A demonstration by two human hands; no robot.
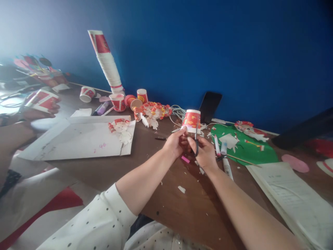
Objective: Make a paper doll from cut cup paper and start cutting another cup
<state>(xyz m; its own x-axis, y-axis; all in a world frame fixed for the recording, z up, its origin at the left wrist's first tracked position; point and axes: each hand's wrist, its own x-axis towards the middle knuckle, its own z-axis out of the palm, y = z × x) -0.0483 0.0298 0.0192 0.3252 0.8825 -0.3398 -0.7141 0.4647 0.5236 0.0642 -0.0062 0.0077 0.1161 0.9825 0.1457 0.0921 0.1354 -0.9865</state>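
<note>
A red and white paper cup (190, 119) is upside down in front of me, its white rim facing down. My left hand (176, 144) is closed on the cup's lower left edge, with the thumb on the outside. In my right hand (206, 152) is a pair of scissors (196, 147), its dark handles gripped and its blades pointing up along the cup's right side. Whether the blades are cutting into the wall I cannot tell. Below both hands lie a pink paper strip (185, 159) and several white scraps (181, 189).
A tall stack of paper cups (108, 66) leans near the blue wall. Paper dolls (152, 113), a phone (210, 106), a green sheet (249, 151) with markers (227, 168), a white board (85, 139) and papers (293, 194) surround the work area. At left, another person's hand holds a cup (43, 100).
</note>
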